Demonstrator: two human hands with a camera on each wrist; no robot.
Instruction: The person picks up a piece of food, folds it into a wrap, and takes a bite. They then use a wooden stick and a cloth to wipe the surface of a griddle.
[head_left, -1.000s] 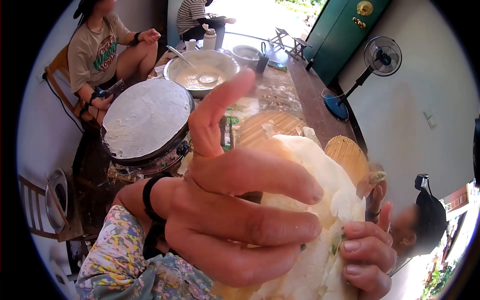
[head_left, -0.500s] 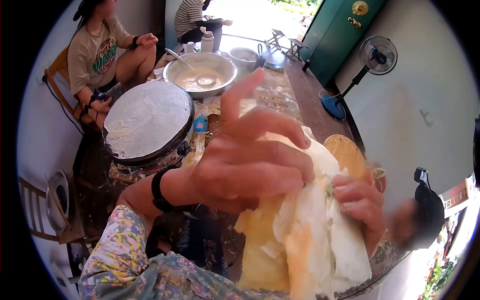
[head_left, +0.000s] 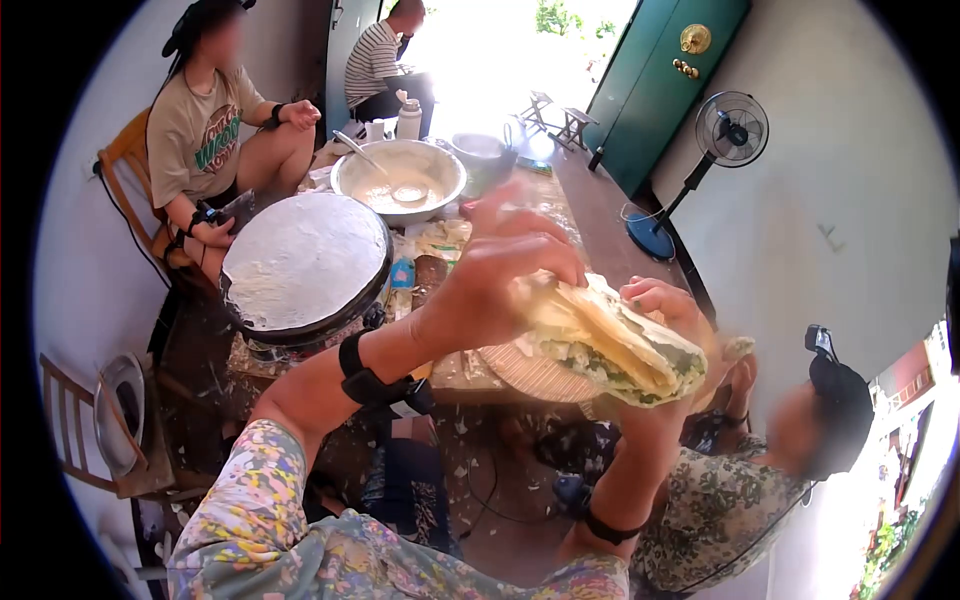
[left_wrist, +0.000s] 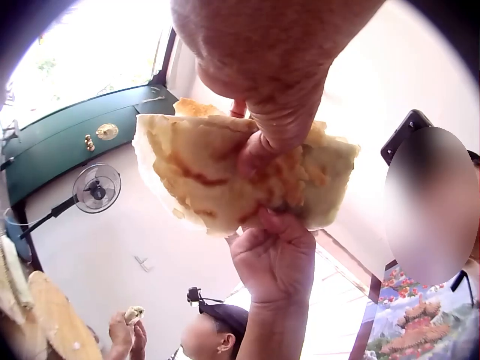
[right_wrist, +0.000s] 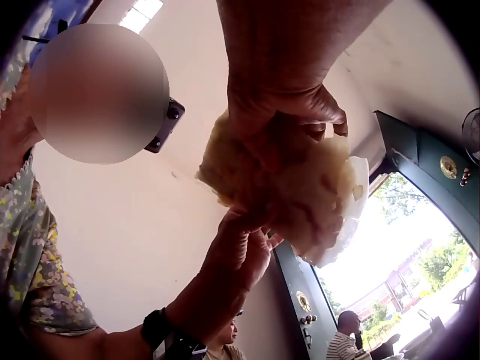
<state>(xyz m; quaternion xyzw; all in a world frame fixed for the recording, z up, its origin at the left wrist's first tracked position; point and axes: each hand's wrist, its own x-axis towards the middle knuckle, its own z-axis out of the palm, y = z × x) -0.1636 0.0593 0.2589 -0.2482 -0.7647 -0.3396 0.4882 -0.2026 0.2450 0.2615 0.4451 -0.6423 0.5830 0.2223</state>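
Observation:
Both hands hold a folded flatbread (head_left: 600, 335) up in front of the body, above the table's near edge. It has thin, flaky, browned layers, and a pale green filling shows along its lower edge in the head view. My left hand (head_left: 500, 270) pinches its left upper side, thumb flat on the browned face in the left wrist view. On the opposite side, my right hand (head_left: 675, 305) grips it with fingers over the top edge and the palm partly hidden behind it. The right wrist view shows the flatbread (right_wrist: 315, 202) between both hands.
A round griddle (head_left: 305, 262) with a white layer on top stands at left. Behind it is a metal bowl (head_left: 440, 165) of batter with a ladle (head_left: 365, 155). A round woven board (head_left: 535, 375) lies below the flatbread. Seated people are at left and right; a fan (head_left: 652, 235) stands by the wall.
Both hands and the flatbread have moved away from the head camera. The flatbread has turned so its filled edge shows. The left hand, earlier across its front, now pinches its upper side.

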